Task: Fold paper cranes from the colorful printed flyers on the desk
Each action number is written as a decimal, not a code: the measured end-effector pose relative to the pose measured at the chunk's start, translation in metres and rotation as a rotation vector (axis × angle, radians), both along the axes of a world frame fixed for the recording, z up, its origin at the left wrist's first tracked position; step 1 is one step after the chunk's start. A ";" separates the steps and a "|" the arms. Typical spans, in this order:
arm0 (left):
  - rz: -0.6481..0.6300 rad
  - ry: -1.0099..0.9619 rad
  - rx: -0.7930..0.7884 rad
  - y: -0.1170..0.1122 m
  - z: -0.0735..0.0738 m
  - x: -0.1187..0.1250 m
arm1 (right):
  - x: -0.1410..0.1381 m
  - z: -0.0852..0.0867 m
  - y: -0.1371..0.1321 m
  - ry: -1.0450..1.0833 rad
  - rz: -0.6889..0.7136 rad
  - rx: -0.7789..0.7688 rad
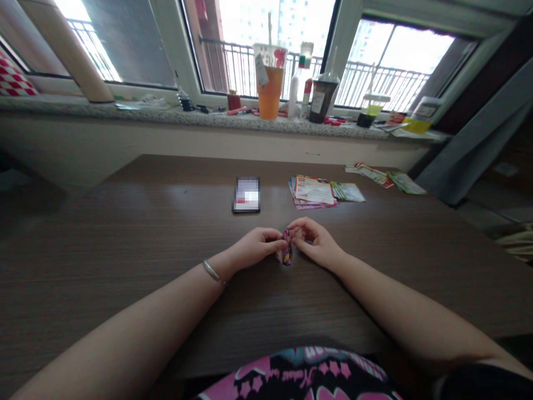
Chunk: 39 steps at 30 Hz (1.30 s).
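A small folded piece of printed paper (286, 253), pink and dark with a spot of yellow, stands between my two hands above the table. My left hand (266, 243) pinches its left side between thumb and fingers. On the other side, the thumb and fingertips of my right hand (315, 240) close on its upper right edge. Its exact folded shape is too small to make out. Just beyond my hands lies a stack of printed leaflets (314, 190), with a dark-framed phone (246, 194), its screen blurred, to the left.
More leaflets (406, 182) lie at the far right of the brown table (125, 239). On the windowsill (158, 114) stand a large cup of orange drink (270, 89), a dark cup (322, 100), bottles and small clutter. A grey curtain (470, 128) hangs at the right.
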<state>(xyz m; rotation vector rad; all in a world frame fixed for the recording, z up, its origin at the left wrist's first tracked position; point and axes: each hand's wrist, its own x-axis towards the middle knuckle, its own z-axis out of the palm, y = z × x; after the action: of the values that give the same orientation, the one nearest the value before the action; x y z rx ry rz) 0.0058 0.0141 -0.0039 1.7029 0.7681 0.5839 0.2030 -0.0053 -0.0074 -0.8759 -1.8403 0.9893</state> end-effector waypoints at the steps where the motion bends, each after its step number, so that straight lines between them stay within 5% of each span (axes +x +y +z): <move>1: -0.002 0.007 -0.001 0.000 0.000 0.000 | 0.000 0.000 0.000 -0.011 -0.007 0.004; 26: -0.059 0.044 -0.021 -0.001 0.004 -0.003 | 0.004 0.000 0.002 -0.001 0.097 -0.135; 39: -0.025 0.068 0.050 0.000 0.002 -0.002 | 0.000 0.004 -0.003 -0.133 -0.069 0.089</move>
<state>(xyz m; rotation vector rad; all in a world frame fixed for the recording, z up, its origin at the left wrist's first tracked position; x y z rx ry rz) 0.0041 0.0138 -0.0020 1.7829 0.7851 0.5346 0.2025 -0.0085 -0.0037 -0.9643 -1.9362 0.8172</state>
